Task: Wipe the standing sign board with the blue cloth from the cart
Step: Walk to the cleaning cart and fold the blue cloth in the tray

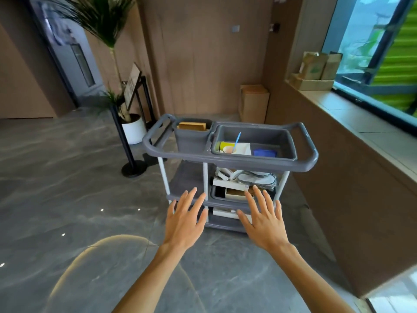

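Note:
A grey three-shelf cart (234, 161) stands in front of me. The blue cloth (264, 152) lies folded in the right part of its top bin, beside a paper cup with a blue stick. The standing sign board (133, 83) leans on a black frame at the back left, behind a potted plant. My left hand (185, 219) and my right hand (264, 219) are stretched out side by side, palms down, fingers spread, in front of the cart's lower shelves. Neither hand touches the cart or holds anything.
A black stanchion post (123, 141) with a round base stands left of the cart. A white plant pot (134, 129) sits behind it. A tiled ledge (352, 114) with cardboard boxes runs along the right wall. A brown box (253, 102) stands behind the cart.

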`<state>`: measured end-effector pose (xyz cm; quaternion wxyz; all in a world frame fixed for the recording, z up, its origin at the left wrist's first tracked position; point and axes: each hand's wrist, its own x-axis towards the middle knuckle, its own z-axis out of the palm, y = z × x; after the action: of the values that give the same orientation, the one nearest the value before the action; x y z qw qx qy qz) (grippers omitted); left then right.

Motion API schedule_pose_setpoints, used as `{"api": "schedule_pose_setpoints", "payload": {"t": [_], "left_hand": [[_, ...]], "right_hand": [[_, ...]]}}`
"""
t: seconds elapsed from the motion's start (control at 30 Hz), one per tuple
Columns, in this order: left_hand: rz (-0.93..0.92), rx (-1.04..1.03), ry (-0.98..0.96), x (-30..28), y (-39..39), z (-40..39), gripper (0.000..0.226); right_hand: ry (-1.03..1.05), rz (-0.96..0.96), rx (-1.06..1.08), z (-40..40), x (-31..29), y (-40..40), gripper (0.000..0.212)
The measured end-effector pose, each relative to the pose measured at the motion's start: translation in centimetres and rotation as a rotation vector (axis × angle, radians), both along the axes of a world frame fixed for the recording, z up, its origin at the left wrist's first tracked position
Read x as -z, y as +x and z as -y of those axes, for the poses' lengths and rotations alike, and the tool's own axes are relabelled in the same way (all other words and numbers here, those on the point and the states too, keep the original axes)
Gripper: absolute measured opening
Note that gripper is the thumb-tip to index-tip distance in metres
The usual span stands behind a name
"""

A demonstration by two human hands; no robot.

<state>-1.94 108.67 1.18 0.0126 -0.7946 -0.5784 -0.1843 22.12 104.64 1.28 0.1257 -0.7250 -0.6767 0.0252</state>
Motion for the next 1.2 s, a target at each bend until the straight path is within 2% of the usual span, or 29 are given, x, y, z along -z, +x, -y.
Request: {"api": "schedule_pose_setpoints", "payload": {"t": [0.33, 0.9, 1.2], "left_hand": [[-0.005, 0.142, -0.004, -1.1, 4.2, -11.4, 0.057], [0.03, 0.171, 0.0, -1.9, 23.0, -28.5, 0.053], [0.005, 0.224, -0.048, -0.5, 29.1, -35.9, 0.053]], "right_hand": [[0.005, 0.02, 0.108, -8.9, -0.4, 3.1, 0.068], [-0.001, 0.005, 0.095, -26.3, -1.1, 21.6, 0.071], [-0.037, -0.032, 0.124, -32.9, 0.8, 27.1, 0.071]]}}
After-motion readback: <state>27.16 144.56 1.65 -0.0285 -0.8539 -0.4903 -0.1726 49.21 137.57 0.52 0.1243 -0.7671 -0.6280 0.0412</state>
